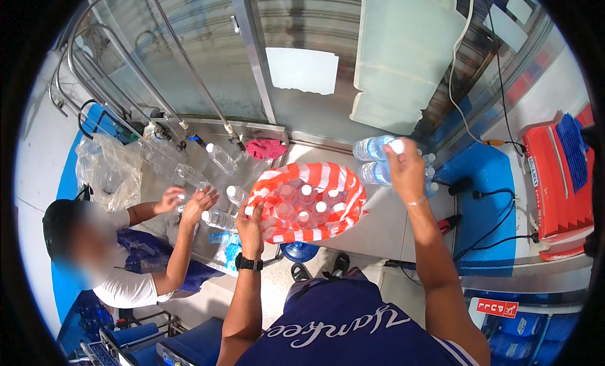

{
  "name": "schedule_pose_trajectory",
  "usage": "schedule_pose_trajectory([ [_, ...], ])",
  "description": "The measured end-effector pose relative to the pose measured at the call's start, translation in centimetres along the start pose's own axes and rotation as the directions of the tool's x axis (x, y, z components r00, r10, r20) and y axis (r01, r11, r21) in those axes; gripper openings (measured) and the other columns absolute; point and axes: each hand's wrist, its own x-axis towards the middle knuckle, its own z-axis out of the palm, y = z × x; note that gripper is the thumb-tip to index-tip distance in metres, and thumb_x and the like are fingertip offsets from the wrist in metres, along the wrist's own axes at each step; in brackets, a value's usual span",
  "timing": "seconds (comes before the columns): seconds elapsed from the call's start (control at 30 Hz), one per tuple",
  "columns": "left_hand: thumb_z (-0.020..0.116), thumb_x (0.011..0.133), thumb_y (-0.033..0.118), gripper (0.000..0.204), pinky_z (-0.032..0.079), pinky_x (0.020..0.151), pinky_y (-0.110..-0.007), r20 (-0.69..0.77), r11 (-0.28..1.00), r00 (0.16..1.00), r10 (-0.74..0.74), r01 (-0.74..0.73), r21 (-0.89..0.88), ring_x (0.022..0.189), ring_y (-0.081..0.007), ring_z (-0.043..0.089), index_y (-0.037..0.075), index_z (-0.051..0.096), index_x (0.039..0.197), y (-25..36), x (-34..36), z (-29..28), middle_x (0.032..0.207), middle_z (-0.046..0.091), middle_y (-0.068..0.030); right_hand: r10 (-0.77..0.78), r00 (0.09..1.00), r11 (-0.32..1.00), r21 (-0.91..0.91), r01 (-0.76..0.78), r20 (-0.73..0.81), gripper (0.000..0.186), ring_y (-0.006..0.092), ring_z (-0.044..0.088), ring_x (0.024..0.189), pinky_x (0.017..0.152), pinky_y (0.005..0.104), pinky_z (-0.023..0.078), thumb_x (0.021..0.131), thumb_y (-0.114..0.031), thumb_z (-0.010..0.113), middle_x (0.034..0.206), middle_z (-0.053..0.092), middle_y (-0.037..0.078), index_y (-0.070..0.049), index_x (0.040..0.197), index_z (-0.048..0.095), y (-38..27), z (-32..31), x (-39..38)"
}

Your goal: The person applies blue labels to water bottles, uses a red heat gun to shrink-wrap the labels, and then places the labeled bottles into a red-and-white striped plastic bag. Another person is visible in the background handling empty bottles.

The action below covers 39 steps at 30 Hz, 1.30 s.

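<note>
A red-and-white striped plastic bag stands with its mouth spread in front of me, holding several capped water bottles. My left hand, with a black watch on its wrist, is closed on the bag's near left edge. A white cap shows beside its fingertips. Off to the right, my right hand grips a clear water bottle by its white cap end. Another bottle is just below that one, next to my fingers. More bottles stand beyond the hand, partly hidden by it.
At the left, a co-worker's hands handle bottles on a metal counter under curved filling pipes. Loose bottles, a pink cloth and a clear plastic bag are there. Cables and a red case are on the right.
</note>
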Motion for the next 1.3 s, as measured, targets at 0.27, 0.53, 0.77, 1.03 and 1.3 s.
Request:
schedule_pose_trajectory([
  [0.27, 0.068, 0.102, 0.013, 0.037, 0.054, 0.087, -0.028, -0.033, 0.999, 0.999, -0.013, 0.012, -0.05, 0.1, -0.0133, 0.067, -0.002, 0.059, 0.134, -0.5, 1.1, -0.1, 0.116, 0.071, -0.0078, 0.281, 0.952, 0.865, 0.398, -0.305, 0.119, 0.03, 0.0139, 0.057, 0.064, 0.06, 0.031, 0.05, 0.096, -0.025, 0.078, 0.08, 0.067, 0.009, 0.0, 0.105, 0.064, -11.7, 2.9, -3.1],
  [0.53, 0.062, 0.105, 0.012, 0.032, 0.052, 0.074, -0.024, 0.024, 0.999, 0.999, 0.024, -0.022, -0.046, 0.091, -0.0071, 0.063, -0.001, 0.065, 0.134, -0.5, 0.5, 0.1, 0.113, 0.072, -0.0032, 0.18, 0.94, 0.882, 0.376, -0.285, 0.29, 0.036, 0.0381, 0.072, 0.076, 0.066, 0.0473, 0.055, 0.098, -0.035, 0.071, 0.083, 0.071, 0.02, 0.0, 0.104, 0.062, -14.2, 15.1, -8.6],
  [0.77, 0.057, 0.108, 0.018, 0.03, 0.053, 0.078, -0.024, -0.007, 0.994, 0.998, -0.059, 0.058, -0.094, 0.092, -0.0093, 0.066, 0.001, 0.068, 0.13, -1.5, 0.1, 0.5, 0.113, 0.072, -0.0045, 0.064, 0.831, 0.991, 0.059, -0.116, 0.553, 0.032, 0.0446, 0.07, 0.083, 0.072, 0.0538, 0.056, 0.096, -0.023, 0.059, 0.088, 0.07, 0.027, 0.004, 0.113, 0.055, -13.9, 23.0, -12.7],
  [1.03, 0.056, 0.107, 0.014, 0.031, 0.057, 0.078, -0.028, -0.029, 0.989, 0.999, -0.02, 0.016, -0.146, 0.094, -0.0119, 0.069, 0.001, 0.063, 0.135, -0.6, 0.9, 0.8, 0.116, 0.073, -0.0077, -0.175, 0.731, 0.983, 0.076, 0.167, 0.66, 0.046, 0.0382, 0.068, 0.097, 0.085, 0.0485, 0.057, 0.09, -0.027, 0.07, 0.11, 0.068, 0.019, -0.003, 0.126, 0.057, -11.8, 22.7, -14.8],
  [1.3, 0.071, 0.094, -0.001, 0.06, 0.055, 0.091, -0.033, 0.005, 0.998, 1.0, 0.009, -0.008, -0.063, 0.11, -0.0186, 0.065, 0.001, 0.046, 0.148, 0.3, -0.3, 0.8, 0.129, 0.065, -0.0123, -0.443, 0.695, 0.887, 0.161, 0.433, 0.567, 0.035, 0.0315, 0.067, 0.104, 0.093, 0.0441, 0.051, 0.09, -0.033, 0.078, 0.113, 0.07, 0.013, -0.007, 0.112, 0.072, 1.4, 5.7, -12.1],
])
